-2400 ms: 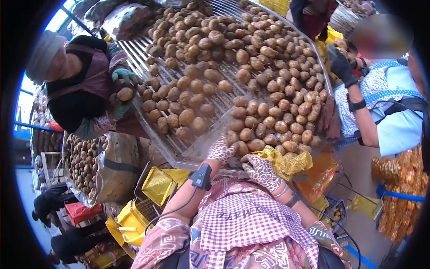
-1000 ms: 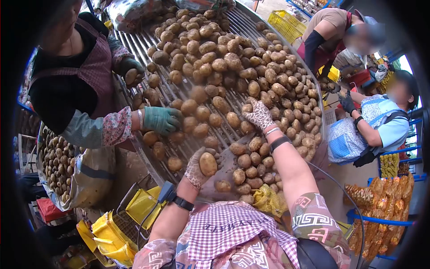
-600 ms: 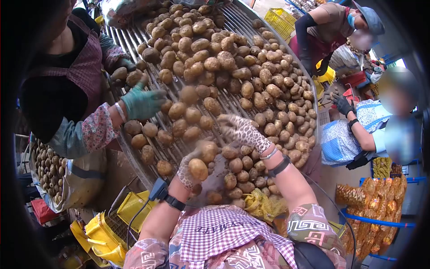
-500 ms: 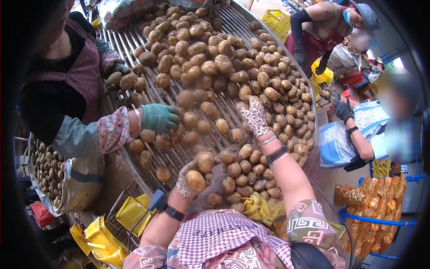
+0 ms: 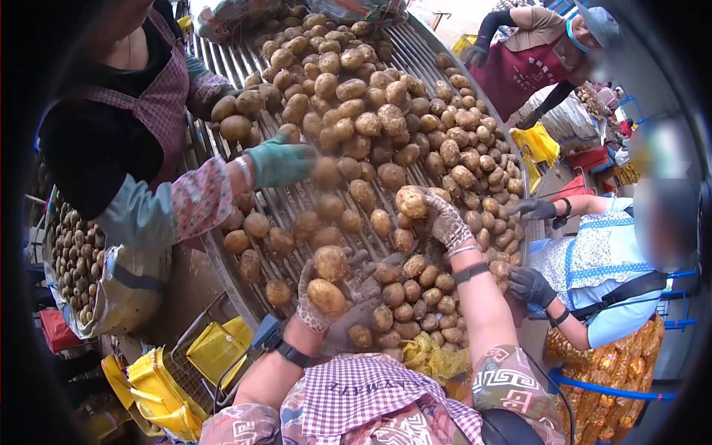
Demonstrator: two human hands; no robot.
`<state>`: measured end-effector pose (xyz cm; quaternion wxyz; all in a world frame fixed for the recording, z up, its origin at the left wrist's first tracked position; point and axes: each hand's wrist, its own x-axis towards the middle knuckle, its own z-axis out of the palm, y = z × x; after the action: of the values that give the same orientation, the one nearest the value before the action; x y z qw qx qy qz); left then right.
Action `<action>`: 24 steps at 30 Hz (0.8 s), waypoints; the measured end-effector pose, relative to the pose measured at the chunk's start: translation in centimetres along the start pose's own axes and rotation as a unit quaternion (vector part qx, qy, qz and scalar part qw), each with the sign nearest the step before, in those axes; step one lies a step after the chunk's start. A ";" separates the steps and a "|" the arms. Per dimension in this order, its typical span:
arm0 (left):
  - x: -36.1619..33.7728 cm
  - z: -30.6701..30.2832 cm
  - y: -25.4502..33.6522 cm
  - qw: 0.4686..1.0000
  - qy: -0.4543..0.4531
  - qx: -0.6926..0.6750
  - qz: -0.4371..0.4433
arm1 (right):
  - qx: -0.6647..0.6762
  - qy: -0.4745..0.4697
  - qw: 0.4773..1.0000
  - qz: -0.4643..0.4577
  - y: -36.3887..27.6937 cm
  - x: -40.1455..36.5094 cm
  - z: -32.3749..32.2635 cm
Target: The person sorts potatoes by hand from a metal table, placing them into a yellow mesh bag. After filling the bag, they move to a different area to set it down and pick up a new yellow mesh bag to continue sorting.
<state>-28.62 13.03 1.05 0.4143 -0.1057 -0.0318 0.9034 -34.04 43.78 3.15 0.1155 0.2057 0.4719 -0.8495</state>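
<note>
My left hand (image 5: 357, 288), in a spotted glove with a dark palm, is turned up near the front of the slatted rack (image 5: 245, 293). Two large potatoes (image 5: 327, 296) rest in it, its fingers spread beside them. My right hand (image 5: 449, 225), gloved the same way, grips a pale brown potato (image 5: 411, 202) over the slats, its fingers bent round the potato's right side. A big heap of potatoes (image 5: 352, 89) covers the rack beyond both hands. Smaller potatoes (image 5: 411, 291) lie bunched between my forearms, beside a yellow mesh bag (image 5: 426, 356).
At left, a co-worker's green-gloved hand (image 5: 282, 162) reaches over the rack, blurred. Another co-worker's dark-gloved hand (image 5: 531, 287) is at the right edge. A sack of potatoes (image 5: 126, 289) and yellow crates (image 5: 159, 386) stand at left; filled orange net bags (image 5: 615, 378) at right.
My right hand has closed on a potato and moved slightly right and nearer me. My left hand still holds two potatoes, its fingers more spread. The right co-worker's hands have come to the rack's edge.
</note>
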 end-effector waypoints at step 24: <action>-32.6 -12.2 9.9 0.863 0.297 0.059 0.404 | -0.385 -0.163 0.905 0.083 13.6 -10.7 13.0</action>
<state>-12.63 -18.40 -6.88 0.0086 -0.3481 0.1921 0.9175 -22.33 25.58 3.86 0.3312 0.0429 0.7178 -0.6109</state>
